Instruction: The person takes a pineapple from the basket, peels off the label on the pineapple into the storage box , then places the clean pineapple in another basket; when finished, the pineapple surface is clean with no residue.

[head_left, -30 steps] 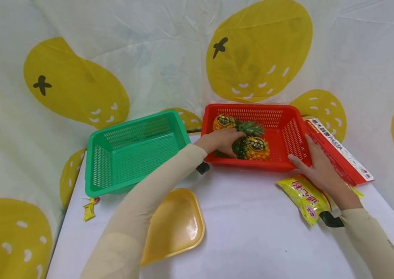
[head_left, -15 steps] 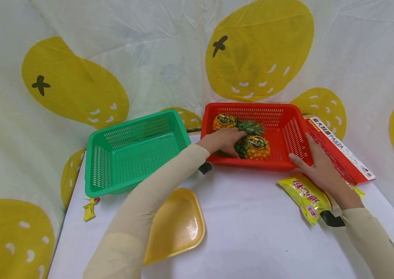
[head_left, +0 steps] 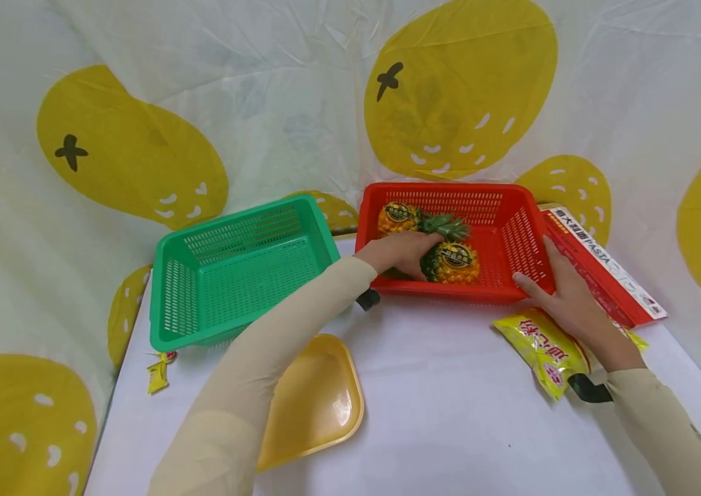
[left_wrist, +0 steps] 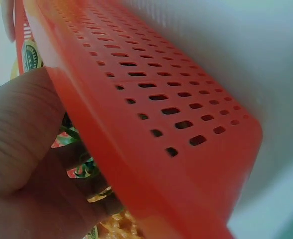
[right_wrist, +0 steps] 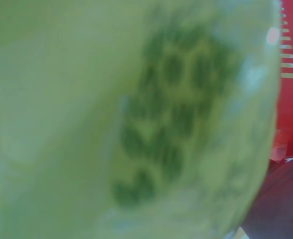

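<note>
My left hand (head_left: 401, 252) reaches over the near left side of a red basket (head_left: 499, 297), its fingers and thumb around the green leaves of the near pineapple (head_left: 457, 263). In the left wrist view the thumb (left_wrist: 24, 124) lies by the basket's rim, and green leaves show among the fingers below. A second pineapple (head_left: 397, 216) lies behind, its leaves pointing right. At the basket's near right corner, my right hand (head_left: 567, 303) grips the wall, with the thumb on the inner side and the fingers outside. A yellow pasta packet (head_left: 539, 348) lies beneath that forearm and fills most of the right wrist view.
To the left stands a green basket (head_left: 167, 334). A yellow-orange tray (head_left: 326, 406) lies partly under my left sleeve. A red pasta box (head_left: 611, 275) leans beside the red basket's right end. Small yellow wrapped pieces (head_left: 158, 377) lie at the left edge.
My left hand has shifted slightly to the right over the near pineapple's leaves. The right hand stays at the basket corner.
</note>
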